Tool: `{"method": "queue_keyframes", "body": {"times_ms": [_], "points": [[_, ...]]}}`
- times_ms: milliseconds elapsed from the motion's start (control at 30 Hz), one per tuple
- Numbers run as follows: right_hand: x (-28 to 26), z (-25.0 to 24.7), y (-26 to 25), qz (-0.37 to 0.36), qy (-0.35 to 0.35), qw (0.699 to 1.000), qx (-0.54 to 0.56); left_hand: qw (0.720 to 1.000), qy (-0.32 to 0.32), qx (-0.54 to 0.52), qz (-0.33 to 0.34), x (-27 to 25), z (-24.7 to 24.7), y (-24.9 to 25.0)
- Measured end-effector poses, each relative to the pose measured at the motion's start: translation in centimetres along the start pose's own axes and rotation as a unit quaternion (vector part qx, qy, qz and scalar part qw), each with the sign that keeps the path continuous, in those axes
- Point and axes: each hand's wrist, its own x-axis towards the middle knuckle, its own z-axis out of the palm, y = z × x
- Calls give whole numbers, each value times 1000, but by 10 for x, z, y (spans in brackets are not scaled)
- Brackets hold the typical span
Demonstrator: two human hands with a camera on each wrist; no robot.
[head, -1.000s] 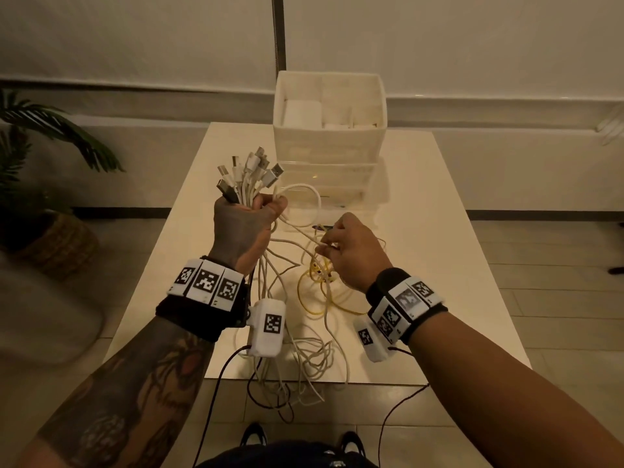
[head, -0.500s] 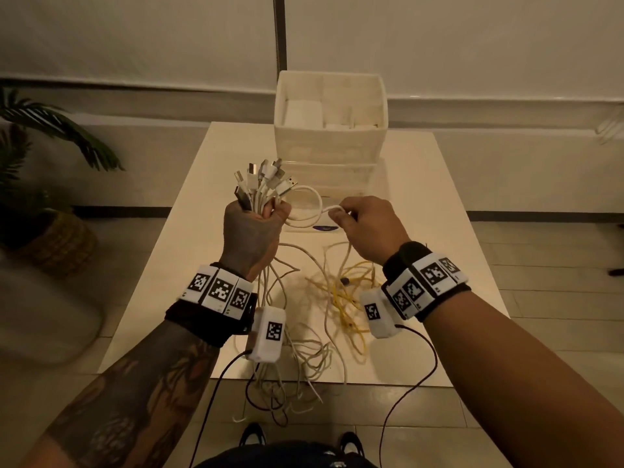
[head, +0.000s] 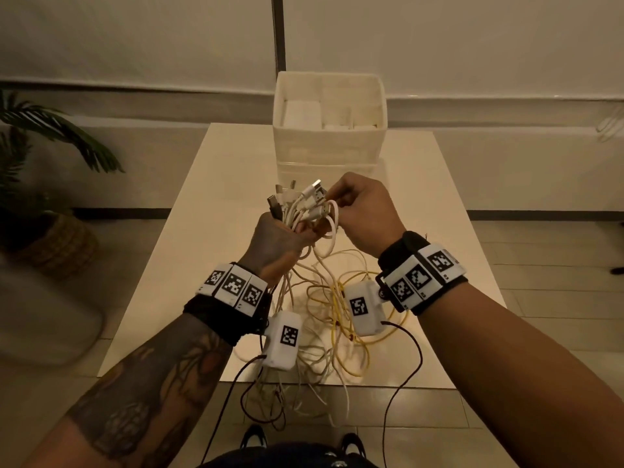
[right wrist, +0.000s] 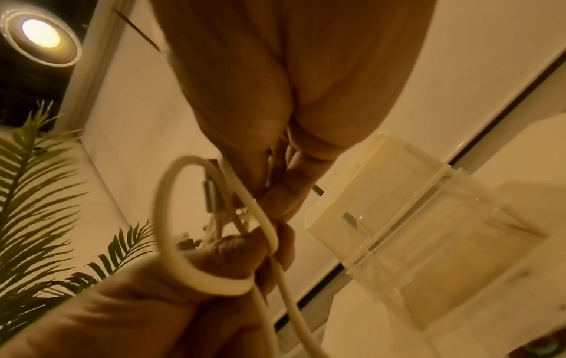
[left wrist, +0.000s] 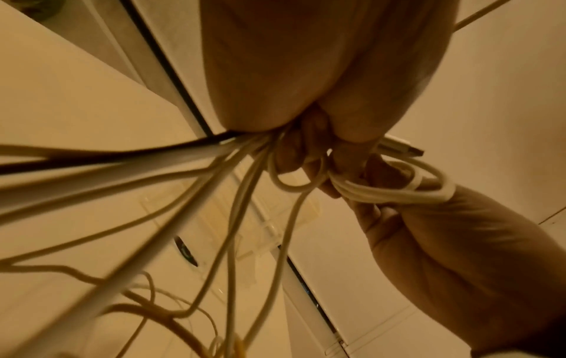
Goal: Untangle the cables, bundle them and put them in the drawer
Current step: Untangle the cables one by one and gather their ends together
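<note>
Both hands now meet: right hand [head: 363, 211] has risen to pinch cables [head: 304, 207] gripped by left hand [head: 278, 241].

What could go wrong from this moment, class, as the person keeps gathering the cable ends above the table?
1. The left hand grips many white cables by their plug ends; adding the loop that the right hand brings over might loosen that grip, so ends may slip out.
2. The yellow cable lies tangled with the white strands on the table; lifting could tighten knots.
3. Strands hanging past the table edge may snag.
</note>
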Motion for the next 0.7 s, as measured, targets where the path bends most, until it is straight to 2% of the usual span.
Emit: {"method": "queue_keyframes", "body": {"times_ms": [67, 133, 167, 233, 267, 333, 433, 500, 700], "points": [[-1, 4, 6, -16, 2, 1000, -17, 1000, 30, 0, 11, 3, 0, 0], [-7, 8, 19, 14, -35, 997, -66, 997, 68, -21, 15, 7, -2, 1], [-11, 9, 26, 47, -88, 990, -101, 996, 80, -36, 17, 8, -5, 2], [-21, 15, 39, 95, -211, 953, -194, 994, 96, -49, 19, 11, -9, 3], [-24, 18, 44, 99, -241, 938, -230, 993, 102, -49, 20, 12, -12, 3], [-25, 21, 47, 102, -220, 937, -251, 993, 102, -53, 23, 11, -14, 3], [-17, 17, 43, 143, -153, 963, -170, 992, 121, -21, 25, 13, -18, -1], [-13, 11, 38, 159, -125, 970, -135, 991, 125, 30, 38, 14, -19, -6], [-2, 3, 25, 124, -72, 981, -128, 990, 94, 99, 30, 11, -16, -18]]}}
